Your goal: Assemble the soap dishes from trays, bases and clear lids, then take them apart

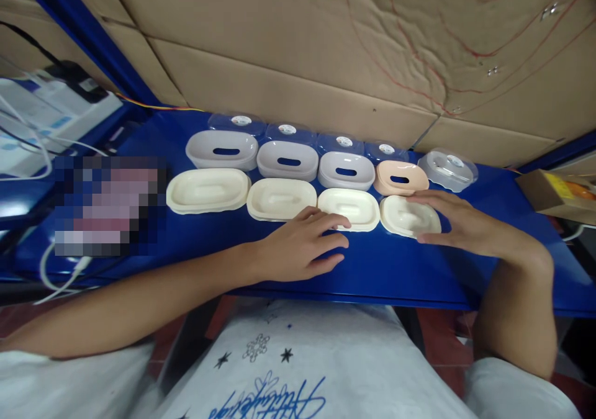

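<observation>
Several cream oval trays lie in a row on the blue table: one at the far left (208, 190), one beside it (282, 198), another at the middle (356, 208). My left hand (311, 245) has its fingers spread at the front edge of the middle tray. My right hand (447, 220) is around the rightmost cream tray (410, 215), thumb at its front and fingers at its back. Behind stand grey oval bowls with slots, such as one at the left (221, 152), and a peach one (401, 178).
Clear lids with round stickers (288, 132) line the back, and another clear piece (447, 169) is at the right. A cardboard wall (279, 53) rises behind. Left are a blurred device (112, 205), cables and a power strip. A cardboard box (554, 198) is far right.
</observation>
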{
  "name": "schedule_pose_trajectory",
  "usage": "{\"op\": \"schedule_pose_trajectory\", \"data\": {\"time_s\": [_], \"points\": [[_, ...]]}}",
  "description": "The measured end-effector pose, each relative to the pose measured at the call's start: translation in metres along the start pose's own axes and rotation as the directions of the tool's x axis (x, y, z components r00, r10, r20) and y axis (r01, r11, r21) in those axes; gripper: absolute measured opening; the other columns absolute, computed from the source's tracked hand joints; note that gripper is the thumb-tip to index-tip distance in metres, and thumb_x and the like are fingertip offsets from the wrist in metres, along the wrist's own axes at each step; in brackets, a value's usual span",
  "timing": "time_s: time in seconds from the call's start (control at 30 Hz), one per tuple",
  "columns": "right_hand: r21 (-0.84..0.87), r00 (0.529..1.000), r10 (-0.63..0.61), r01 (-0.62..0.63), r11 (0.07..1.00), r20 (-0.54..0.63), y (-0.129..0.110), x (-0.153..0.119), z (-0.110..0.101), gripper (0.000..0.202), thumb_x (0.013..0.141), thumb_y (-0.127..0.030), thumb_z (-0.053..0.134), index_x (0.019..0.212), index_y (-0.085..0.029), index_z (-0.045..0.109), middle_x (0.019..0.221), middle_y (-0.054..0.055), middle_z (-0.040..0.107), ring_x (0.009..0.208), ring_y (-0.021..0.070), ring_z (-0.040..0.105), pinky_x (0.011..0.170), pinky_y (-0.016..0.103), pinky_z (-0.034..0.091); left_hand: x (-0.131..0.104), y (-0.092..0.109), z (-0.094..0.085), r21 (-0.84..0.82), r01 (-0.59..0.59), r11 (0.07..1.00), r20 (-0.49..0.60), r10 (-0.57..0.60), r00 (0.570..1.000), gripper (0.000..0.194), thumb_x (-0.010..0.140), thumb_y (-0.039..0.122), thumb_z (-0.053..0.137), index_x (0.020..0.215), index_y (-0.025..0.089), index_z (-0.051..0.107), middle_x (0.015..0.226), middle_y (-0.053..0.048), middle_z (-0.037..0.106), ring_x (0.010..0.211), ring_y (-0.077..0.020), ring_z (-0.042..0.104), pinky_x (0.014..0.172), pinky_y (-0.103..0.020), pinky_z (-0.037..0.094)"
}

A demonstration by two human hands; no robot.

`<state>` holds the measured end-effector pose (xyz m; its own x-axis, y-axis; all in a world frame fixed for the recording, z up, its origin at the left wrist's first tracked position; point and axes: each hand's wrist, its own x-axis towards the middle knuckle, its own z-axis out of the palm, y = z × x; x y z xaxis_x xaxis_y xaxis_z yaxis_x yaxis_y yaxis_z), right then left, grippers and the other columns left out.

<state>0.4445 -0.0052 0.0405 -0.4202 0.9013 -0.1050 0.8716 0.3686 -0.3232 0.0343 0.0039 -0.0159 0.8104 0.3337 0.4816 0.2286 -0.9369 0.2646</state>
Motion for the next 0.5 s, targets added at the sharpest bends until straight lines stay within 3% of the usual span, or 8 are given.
{"op": "schedule_pose_trajectory", "data": {"time_s": [0.03,0.1,0.17,0.23,0.33,0.5], "points": [[0.045,1.000,-0.015,0.015,0.999,-0.021,-0.001,0.002,-0.005,0.064,0.095,-0.061,0.078,0.154,-0.044,0.059,0.161,0.002,0.066,0.148,0.0394,0.062,0.126,0.061,0.049,0.000,0.000,0.000,-0.004,-0.005,1.000,-0.001,0.005,1.000,0.020,0.114,0.029,0.056,0.117,0.019,0.073,0.139,-0.013,0.071,0.118,-0.0269,0.070,0.108,-0.045,0.053],[0.084,0.979,0.037,-0.021,0.996,-0.201,0.006,0.009,-0.012,0.051,0.103,-0.060,0.068,0.147,-0.036,0.064,0.153,0.007,0.071,0.139,0.0335,0.068,0.123,0.052,0.052,0.000,0.000,0.001,-0.009,-0.016,1.000,-0.005,0.016,1.000,0.019,0.114,0.028,0.056,0.117,0.019,0.073,0.137,-0.013,0.071,0.120,-0.0269,0.070,0.108,-0.045,0.052],[0.032,0.871,0.159,-0.163,0.986,-0.465,0.024,0.017,-0.013,0.052,0.104,-0.059,0.062,0.144,-0.027,0.066,0.152,0.015,0.069,0.142,0.0338,0.064,0.124,0.051,0.048,0.000,0.001,0.001,-0.009,-0.020,1.000,0.000,0.020,1.000,0.019,0.114,0.028,0.056,0.116,0.019,0.073,0.136,-0.013,0.072,0.120,-0.0267,0.070,0.108,-0.045,0.052],[-0.028,0.755,0.274,-0.360,0.932,-0.596,0.050,0.024,-0.010,0.065,0.102,-0.059,0.060,0.153,-0.019,0.060,0.166,0.024,0.056,0.158,0.0386,0.049,0.130,0.058,0.036,0.000,0.001,0.000,-0.008,-0.018,1.000,0.011,0.018,1.000,0.019,0.115,0.028,0.056,0.116,0.019,0.073,0.136,-0.013,0.072,0.119,-0.0262,0.070,0.109,-0.044,0.052],[-0.051,0.713,0.432,-0.546,0.836,-0.553,0.084,0.031,-0.002,0.083,0.098,-0.061,0.059,0.166,-0.017,0.045,0.180,0.027,0.036,0.168,0.0423,0.032,0.130,0.067,0.027,-0.001,0.001,0.000,-0.012,-0.014,1.000,0.021,0.014,1.000,0.019,0.114,0.028,0.057,0.116,0.019,0.073,0.135,-0.012,0.072,0.119,-0.0258,0.070,0.109,-0.043,0.052],[-0.076,0.726,0.472,-0.580,0.811,-0.501,0.104,0.033,0.002,0.076,0.095,-0.065,0.059,0.158,-0.024,0.054,0.162,0.021,0.061,0.152,0.0421,0.051,0.121,0.062,0.039,-0.001,0.001,-0.001,-0.018,-0.022,1.000,0.012,0.022,1.000,0.019,0.114,0.028,0.057,0.115,0.018,0.073,0.134,-0.012,0.072,0.118,-0.0262,0.070,0.109,-0.044,0.051]]}}
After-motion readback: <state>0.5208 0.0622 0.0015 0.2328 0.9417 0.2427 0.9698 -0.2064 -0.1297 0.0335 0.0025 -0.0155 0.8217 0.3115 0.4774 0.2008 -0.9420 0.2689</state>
